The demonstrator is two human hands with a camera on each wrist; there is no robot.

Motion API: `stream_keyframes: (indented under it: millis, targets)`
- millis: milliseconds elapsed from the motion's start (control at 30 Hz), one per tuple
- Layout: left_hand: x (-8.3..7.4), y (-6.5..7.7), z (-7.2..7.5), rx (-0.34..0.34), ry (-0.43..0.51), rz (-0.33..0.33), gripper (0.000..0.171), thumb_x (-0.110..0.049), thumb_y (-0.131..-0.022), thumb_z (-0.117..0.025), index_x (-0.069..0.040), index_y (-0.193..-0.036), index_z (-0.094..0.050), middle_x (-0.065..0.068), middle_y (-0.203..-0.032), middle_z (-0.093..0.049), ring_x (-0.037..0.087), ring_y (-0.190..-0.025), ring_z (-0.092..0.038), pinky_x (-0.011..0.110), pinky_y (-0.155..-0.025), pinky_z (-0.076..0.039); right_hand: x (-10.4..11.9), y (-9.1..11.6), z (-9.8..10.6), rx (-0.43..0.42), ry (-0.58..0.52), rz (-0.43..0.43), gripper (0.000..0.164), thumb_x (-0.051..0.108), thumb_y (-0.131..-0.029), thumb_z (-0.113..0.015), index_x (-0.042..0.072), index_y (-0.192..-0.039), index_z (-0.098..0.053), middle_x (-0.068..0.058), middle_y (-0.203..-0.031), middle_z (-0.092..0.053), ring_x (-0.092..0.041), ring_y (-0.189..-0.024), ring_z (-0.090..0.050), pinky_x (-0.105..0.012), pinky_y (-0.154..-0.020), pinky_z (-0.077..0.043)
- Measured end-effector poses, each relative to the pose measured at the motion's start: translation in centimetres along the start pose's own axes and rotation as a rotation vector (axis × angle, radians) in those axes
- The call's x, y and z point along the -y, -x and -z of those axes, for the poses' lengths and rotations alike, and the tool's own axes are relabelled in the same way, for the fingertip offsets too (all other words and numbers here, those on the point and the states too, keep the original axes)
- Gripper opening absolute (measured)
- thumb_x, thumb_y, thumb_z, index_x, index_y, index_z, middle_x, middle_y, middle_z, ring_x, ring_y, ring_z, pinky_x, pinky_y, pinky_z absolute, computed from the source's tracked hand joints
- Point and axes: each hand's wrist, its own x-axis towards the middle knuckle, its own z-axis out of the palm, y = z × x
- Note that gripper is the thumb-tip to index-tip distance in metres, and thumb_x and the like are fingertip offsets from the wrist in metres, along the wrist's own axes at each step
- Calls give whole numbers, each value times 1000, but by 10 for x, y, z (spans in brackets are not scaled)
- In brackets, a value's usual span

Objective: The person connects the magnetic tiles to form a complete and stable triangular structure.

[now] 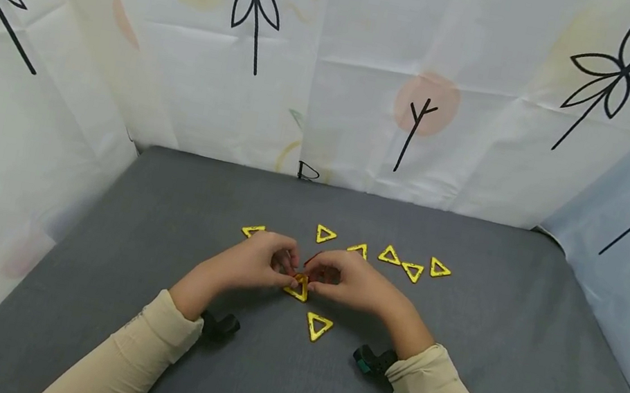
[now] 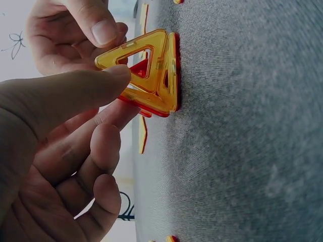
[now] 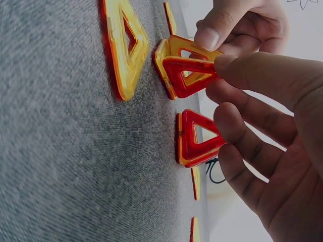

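Note:
My left hand (image 1: 249, 262) pinches a translucent yellow triangular magnetic tile (image 2: 157, 45) between thumb and fingers; the tile is tilted up from the table. Opposite it, my right hand (image 1: 362, 286) has thumb and forefinger on the corner of a red-faced triangular tile (image 3: 174, 75). The two tiles lean together at the top, their lower edges by a tile (image 3: 162, 68) low at the table. Beside my right hand's other fingers stands a second group of joined red-faced tiles (image 3: 187, 138). From the head view, the fingers hide much of both groups.
One flat yellow triangle (image 1: 318, 328) lies on the near side of the hands. Several more lie beyond them, among them one at the left (image 1: 253, 231), one in the middle (image 1: 320, 237) and one at the right (image 1: 433, 271). A grey cloth (image 1: 445, 388) covers the table; printed curtains (image 1: 351, 133) hang behind.

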Motion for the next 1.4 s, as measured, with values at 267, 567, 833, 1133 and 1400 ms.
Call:
stream_keyframes:
  millis: [267,567,833,1133,1400]
  targets:
    - [0,0,-1,3,2,1,17,-12,-91,-85,-13,-100,-72,-3,-91,-75,10,-75,-69,29,-68,-58,0,3,1,-7,18,15,19,6,-100,-72,10,-119,-76,-3,-109,-76,-8,-93,-69,-29,-84,-59]
    - [-2,1,-1,36,-16,20,18,-13,-97,-80,-12,-114,-77,-3,-93,-75,9,-77,-69,29,-66,-58,-2,5,7,57,16,-43,11,14,-101,-74,10,-111,-76,2,-103,-75,-6,-90,-69,-28,-82,-58]
    - [-2,0,1,49,-26,11,10,-14,-97,-79,-17,-106,-80,-6,-88,-74,12,-75,-68,30,-65,-56,-6,6,12,193,-13,-127,12,20,-98,-78,13,-108,-77,8,-94,-73,-8,-78,-65,-28,-73,-55]
    - [-2,1,3,31,-50,13,5,-22,-97,-80,-19,-94,-78,-7,-85,-72,12,-74,-66,30,-65,-56,0,10,12,311,-50,-189,32,18,-84,-92,11,-112,-76,-4,-97,-69,-10,-79,-62,-26,-73,-53]
    - [-2,3,5,3,-68,32,10,-23,-96,-81,-19,-89,-75,-4,-83,-70,13,-63,-60,30,-58,-51,2,10,7,343,-38,-240,41,12,-79,-95,15,-113,-73,-4,-98,-64,-13,-78,-58,-28,-71,-51]
